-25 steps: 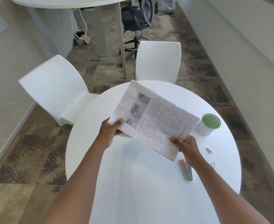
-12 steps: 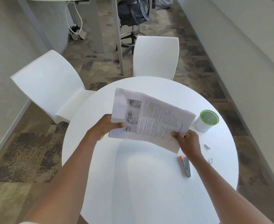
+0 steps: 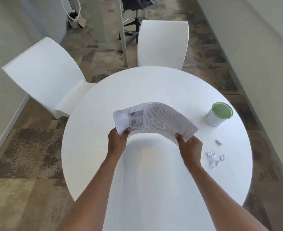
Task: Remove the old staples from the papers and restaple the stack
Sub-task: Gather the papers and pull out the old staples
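Note:
I hold a stack of printed papers [image 3: 160,119] with both hands above the round white table [image 3: 154,87]. The sheets bow upward in an arch and carry text plus small photos on the left. My left hand [image 3: 119,140] pinches the stack's near left corner. My right hand [image 3: 190,145] grips the near right corner. Small torn paper scraps [image 3: 213,157] lie on the table to the right of my right hand. No stapler shows in this view; my right arm covers the spot where it lay.
A white cup with a green lid [image 3: 219,116] stands at the table's right side. Two white chairs [image 3: 49,75] [image 3: 162,44] sit at the far left and far edge. A wall runs along the right; carpet surrounds the table.
The papers have dropped lower and closer to me and now bend into an arch. The stapler seen beside my right wrist earlier is out of sight. More paper scraps show.

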### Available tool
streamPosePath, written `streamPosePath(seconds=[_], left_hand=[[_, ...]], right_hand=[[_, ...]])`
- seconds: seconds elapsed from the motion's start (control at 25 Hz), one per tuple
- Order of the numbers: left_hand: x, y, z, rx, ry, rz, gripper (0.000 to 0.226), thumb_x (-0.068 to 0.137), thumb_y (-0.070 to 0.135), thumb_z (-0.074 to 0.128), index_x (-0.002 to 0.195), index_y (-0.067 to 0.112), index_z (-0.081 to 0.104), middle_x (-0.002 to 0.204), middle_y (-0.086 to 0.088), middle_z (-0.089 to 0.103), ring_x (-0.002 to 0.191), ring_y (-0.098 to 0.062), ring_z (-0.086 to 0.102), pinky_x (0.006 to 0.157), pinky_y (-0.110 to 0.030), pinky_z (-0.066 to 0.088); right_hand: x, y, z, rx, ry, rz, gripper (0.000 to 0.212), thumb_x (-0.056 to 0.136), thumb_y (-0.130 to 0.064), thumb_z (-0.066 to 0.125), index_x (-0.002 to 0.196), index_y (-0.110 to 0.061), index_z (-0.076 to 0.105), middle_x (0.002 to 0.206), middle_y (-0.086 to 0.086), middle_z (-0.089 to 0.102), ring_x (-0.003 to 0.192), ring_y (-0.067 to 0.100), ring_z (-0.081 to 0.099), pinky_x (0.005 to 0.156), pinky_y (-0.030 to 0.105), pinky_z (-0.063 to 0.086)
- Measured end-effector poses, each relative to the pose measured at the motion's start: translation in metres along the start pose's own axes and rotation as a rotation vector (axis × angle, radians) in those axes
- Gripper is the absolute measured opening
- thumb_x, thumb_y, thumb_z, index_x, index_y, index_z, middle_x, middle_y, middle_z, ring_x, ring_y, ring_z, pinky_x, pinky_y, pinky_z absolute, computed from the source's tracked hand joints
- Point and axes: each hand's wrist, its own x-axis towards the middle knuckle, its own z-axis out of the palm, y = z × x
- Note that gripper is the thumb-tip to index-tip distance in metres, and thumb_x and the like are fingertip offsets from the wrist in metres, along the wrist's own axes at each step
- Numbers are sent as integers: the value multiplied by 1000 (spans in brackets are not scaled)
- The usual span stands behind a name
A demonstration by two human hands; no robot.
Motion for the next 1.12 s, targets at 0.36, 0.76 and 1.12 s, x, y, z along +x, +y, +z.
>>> streamPosePath(seconds=[0.36, 0.76, 1.12], left_hand=[[-21, -40, 23, -20, 125, -59, 1, 92, 22, 70, 91, 22, 70, 80, 5, 71, 76, -21, 66, 71, -33, 53], [-28, -49, 21, 76, 144, -54, 21, 94, 25, 68, 90, 4, 71, 76, -5, 66, 69, -21, 52, 65, -31, 43], [-22, -39, 14, 102, 114, -88, 15, 94, 27, 67, 93, 13, 73, 80, -1, 72, 78, -26, 68, 72, -40, 57]], right_hand=[[-9, 28, 10, -101, -28, 26, 38, 90, -26, 73, 75, 6, 60, 69, 24, 61, 59, 37, 48, 46, 27, 34], [-7, 19, 9, -138, -69, 44, 45, 90, -29, 72, 72, 10, 56, 62, 15, 44, 58, 24, 37, 47, 31, 26], [-1, 25, 8, -92, -109, 53, 33, 89, -26, 72, 79, 4, 64, 79, 29, 65, 60, 23, 43, 40, 17, 29]])
